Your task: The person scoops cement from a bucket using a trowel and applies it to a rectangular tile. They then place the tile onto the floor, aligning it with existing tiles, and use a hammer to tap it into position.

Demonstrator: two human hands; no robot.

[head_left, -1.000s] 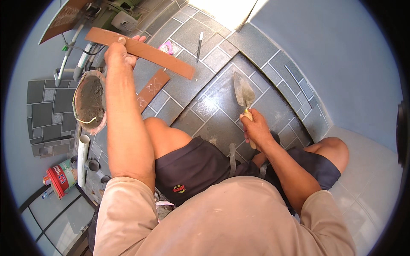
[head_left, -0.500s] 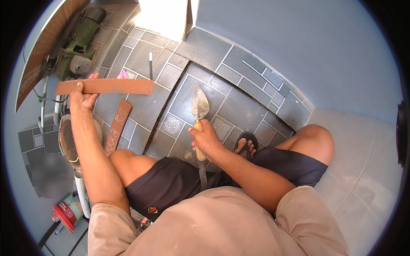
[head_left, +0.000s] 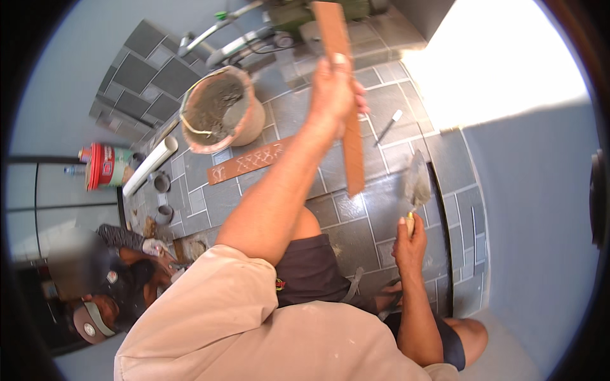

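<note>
My left hand [head_left: 333, 95] is closed round a long reddish-brown tile strip [head_left: 352, 155], held slanting above the tiled floor. In my right hand [head_left: 410, 244] is a pointing trowel [head_left: 417, 181], gripped by its wooden handle, its blade smeared with grey and turned away from me. Left of my left forearm stands a bucket [head_left: 253, 124] with grey mortar inside. A second brown tile strip [head_left: 244, 164], marked with pale crisscross lines, lies on the floor beside that bucket, partly behind my forearm.
A black, white-ended pen-like stick [head_left: 388, 128] lies on the floor tiles. White pipe [head_left: 150, 166], grey pipe pieces [head_left: 162, 183] and a red-and-white tub [head_left: 105, 166] are at left. Another person [head_left: 127, 279] works at lower left. A green machine [head_left: 289, 19] stands at the far edge.
My view has swung left, bringing the mortar bucket and the other person into sight. The held tile strip has turned from crosswise to lengthwise. Both hands keep their hold.
</note>
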